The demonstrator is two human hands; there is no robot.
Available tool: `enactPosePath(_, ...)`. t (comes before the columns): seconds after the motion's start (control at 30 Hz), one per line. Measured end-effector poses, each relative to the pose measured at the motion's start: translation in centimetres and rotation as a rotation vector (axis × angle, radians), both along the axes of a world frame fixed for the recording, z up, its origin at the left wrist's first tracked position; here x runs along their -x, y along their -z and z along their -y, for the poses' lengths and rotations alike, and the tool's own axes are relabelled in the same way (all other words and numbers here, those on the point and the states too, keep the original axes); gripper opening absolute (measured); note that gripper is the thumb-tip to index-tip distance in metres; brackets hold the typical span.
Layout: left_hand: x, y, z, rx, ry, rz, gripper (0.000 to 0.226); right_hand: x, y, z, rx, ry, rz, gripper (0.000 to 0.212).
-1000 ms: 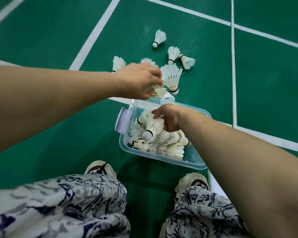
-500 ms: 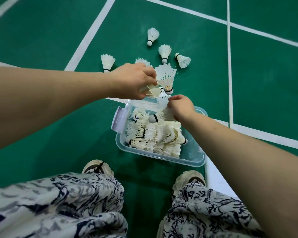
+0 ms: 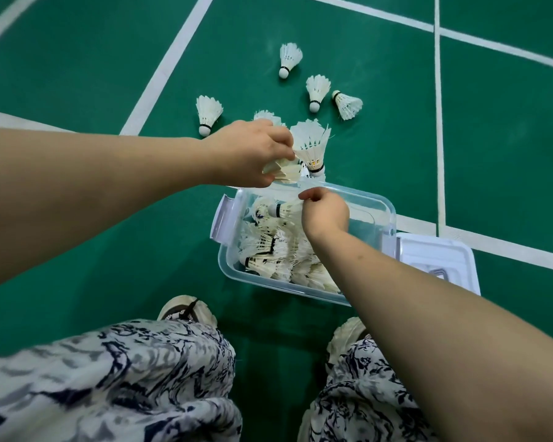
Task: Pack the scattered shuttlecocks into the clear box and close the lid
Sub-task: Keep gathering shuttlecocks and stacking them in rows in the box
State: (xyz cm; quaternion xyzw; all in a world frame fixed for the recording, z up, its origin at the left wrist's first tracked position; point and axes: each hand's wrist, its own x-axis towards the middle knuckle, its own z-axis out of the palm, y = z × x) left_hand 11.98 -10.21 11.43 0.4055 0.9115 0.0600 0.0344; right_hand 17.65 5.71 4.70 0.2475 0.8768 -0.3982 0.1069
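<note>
Clear plastic box (image 3: 387, 215) about half full of white feather shuttlecocks (image 3: 278, 250). Left hand (image 3: 246, 151) grips several more; right hand (image 3: 324, 215) pinches one inside. At least four lie on green floor (image 3: 77, 74); translucent lid (image 3: 434, 253) off.

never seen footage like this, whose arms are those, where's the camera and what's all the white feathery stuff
There is no machine here. A person wears one camera on the head, looking down, so you see their own arms, patterned trousers and shoes. The white things are badminton shuttlecocks. The left hand grips a bunch of shuttlecocks just beyond the clear box. The right hand pinches a single shuttlecock over the packed shuttlecocks inside it. The lid lies off, beside the box on the green court floor. Loose shuttlecocks lie farther away.
</note>
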Motion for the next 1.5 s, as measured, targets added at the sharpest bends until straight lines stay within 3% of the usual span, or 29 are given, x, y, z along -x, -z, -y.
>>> enactPosePath(0.23, 0.4, 1.4, 0.0, -0.018, 0.021, -0.008, 0.036, 0.2, 0.7, -0.1, -0.177, -0.202, 0.034, 0.04)
enactPosePath(0.5, 1.2, 2.2, -0.6, -0.04, 0.045, -0.022, 0.037, 0.2, 0.8, 0.9, -0.259, -0.376, -0.056, 0.027)
enactPosePath(0.73, 1.4, 2.8, -0.5, -0.068, 0.071, -0.058, 0.033, 0.6, 0.6, 0.2, -0.302, -0.335, -0.084, 0.02)
enactPosePath(0.87, 1.4, 2.8, -0.5, -0.067, 0.08, -0.063, 0.033, 0.6, 0.9, 0.1, -0.251, -0.323, -0.079, 0.018)
enactPosePath(1.07, 1.5, 2.9, -0.3, -0.059, 0.11, -0.095, 0.034, 0.2, 0.3, -0.5, 0.043, -0.207, -0.137, 0.015)
enactPosePath(1.23, 1.4, 2.9, 0.1, -0.104, 0.143, -0.16, 0.044, 0.0, 0.3, -0.6, 0.188, -0.019, -0.18, 0.031)
enactPosePath(1.4, 1.4, 2.9, 0.5, -0.126, 0.135, -0.179, 0.048, 0.0, 0.4, 0.5, 0.189, -0.079, -0.164, 0.03)
enactPosePath(1.5, 1.4, 2.9, 0.8, -0.13, 0.122, -0.168, 0.048, -0.2, 0.3, 1.1, -0.007, -0.283, -0.17, 0.018)
